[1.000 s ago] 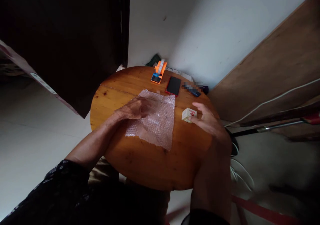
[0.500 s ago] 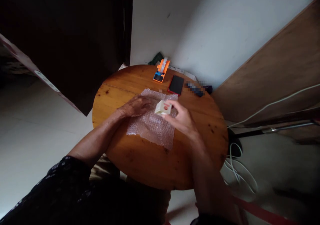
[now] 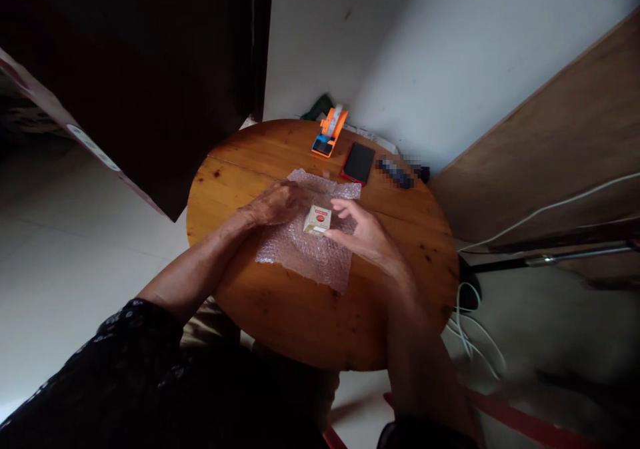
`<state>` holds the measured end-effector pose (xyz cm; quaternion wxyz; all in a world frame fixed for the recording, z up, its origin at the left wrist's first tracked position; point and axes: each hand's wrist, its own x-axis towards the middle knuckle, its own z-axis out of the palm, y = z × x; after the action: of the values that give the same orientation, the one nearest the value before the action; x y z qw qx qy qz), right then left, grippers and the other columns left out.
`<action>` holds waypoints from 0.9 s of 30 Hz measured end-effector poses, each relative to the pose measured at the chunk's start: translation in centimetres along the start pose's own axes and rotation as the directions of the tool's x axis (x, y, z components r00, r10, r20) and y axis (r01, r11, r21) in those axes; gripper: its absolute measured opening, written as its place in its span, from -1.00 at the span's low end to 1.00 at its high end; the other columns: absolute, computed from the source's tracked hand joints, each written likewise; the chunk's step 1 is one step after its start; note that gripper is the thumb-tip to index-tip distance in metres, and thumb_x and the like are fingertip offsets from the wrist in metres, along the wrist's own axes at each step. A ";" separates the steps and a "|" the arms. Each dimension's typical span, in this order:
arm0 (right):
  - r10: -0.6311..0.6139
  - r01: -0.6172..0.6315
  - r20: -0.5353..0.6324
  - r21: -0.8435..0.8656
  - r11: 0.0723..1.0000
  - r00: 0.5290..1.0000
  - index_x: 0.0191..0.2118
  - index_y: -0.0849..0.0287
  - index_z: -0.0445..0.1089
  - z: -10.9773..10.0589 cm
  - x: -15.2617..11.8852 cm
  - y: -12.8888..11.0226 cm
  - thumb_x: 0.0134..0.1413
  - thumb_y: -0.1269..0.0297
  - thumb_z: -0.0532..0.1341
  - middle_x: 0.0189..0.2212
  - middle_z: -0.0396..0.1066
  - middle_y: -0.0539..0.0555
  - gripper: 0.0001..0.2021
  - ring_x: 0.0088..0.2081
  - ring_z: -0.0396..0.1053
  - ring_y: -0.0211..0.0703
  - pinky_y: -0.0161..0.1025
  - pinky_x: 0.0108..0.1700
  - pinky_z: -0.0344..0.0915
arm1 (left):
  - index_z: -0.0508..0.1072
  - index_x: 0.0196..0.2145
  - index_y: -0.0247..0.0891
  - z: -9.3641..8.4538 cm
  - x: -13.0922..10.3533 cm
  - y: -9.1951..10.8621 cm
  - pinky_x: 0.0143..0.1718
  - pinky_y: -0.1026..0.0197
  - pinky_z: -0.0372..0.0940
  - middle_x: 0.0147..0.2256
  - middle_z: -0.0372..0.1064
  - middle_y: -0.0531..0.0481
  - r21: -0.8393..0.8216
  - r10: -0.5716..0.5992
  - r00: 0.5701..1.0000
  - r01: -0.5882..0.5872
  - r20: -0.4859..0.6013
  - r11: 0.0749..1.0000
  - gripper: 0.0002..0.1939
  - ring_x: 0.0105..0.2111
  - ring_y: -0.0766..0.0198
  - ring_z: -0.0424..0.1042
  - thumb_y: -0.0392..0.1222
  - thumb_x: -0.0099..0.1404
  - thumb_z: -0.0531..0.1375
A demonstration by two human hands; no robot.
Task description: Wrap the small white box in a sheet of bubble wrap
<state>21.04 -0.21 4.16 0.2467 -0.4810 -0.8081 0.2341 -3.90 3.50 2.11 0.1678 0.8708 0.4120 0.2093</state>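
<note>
A small cream box (image 3: pixel 318 219) with red print lies on a sheet of bubble wrap (image 3: pixel 320 259), near the middle of a round wooden table (image 3: pixel 300 329). My right hand (image 3: pixel 361 229) is just right of the box, thumb and fingers apart, with nothing between them; the thumb tip is close to the box's lower right corner. On the left part of the wrap rests my left hand (image 3: pixel 277 202), palm down, its fingers spread and partly blurred, a little left of the box.
At the table's back stand an orange and blue tape dispenser (image 3: pixel 330 132), a red-edged black tablet (image 3: pixel 359 162) and a dark blurred-out object (image 3: pixel 396 172). A wall rises behind. White cable (image 3: pixel 470 332) hangs at the right, beside a metal bar.
My right hand has let go of the box, which now lies flat on the bubble wrap. My left hand has stayed on the wrap. The view has shifted slightly.
</note>
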 end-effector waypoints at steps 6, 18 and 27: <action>-0.029 0.044 0.442 -0.024 0.999 0.897 -0.30 0.06 0.43 -1.5 -2.9 -3.4 -0.08 0.15 0.42 -0.43 0.43 -0.05 -0.77 -0.38 0.37 -0.17 -0.24 -0.33 0.26 | 0.56 -0.02 -0.29 -0.1 0.0 -0.5 0.12 0.09 0.32 -0.05 0.53 -0.15 -0.062 -0.006 0.999 0.003 -0.042 0.998 -0.61 -0.03 0.09 0.48 -0.38 0.26 0.08; -0.125 0.216 0.298 -0.298 0.930 0.946 -0.55 0.11 0.24 0.7 -3.2 -5.4 0.01 0.53 0.14 -0.60 0.33 -0.05 -0.79 -0.54 0.18 -0.25 -0.23 -0.41 0.01 | 0.55 -0.02 -0.30 -2.2 -1.1 1.7 -0.01 0.09 0.39 -0.08 0.54 -0.10 -0.466 -0.162 0.987 0.141 -0.005 0.874 -0.62 -0.12 0.14 0.47 -0.18 0.22 0.20; -0.014 -0.045 -0.235 -0.243 0.969 0.972 -0.42 0.07 0.38 0.4 -1.5 -3.5 0.11 0.33 0.15 -0.51 0.47 0.00 -0.88 -0.52 0.33 -0.20 -0.23 -0.40 0.15 | 0.53 -0.04 -0.21 -3.2 -1.6 1.4 0.09 0.01 0.30 0.00 0.47 -0.12 -0.508 0.031 0.997 0.010 0.073 0.862 -0.47 0.03 0.05 0.42 0.15 0.12 0.37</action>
<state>19.09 -3.09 5.81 0.2770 -0.5385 -0.7922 0.0750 -5.54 1.73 5.18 0.4059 0.8056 0.3309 0.2770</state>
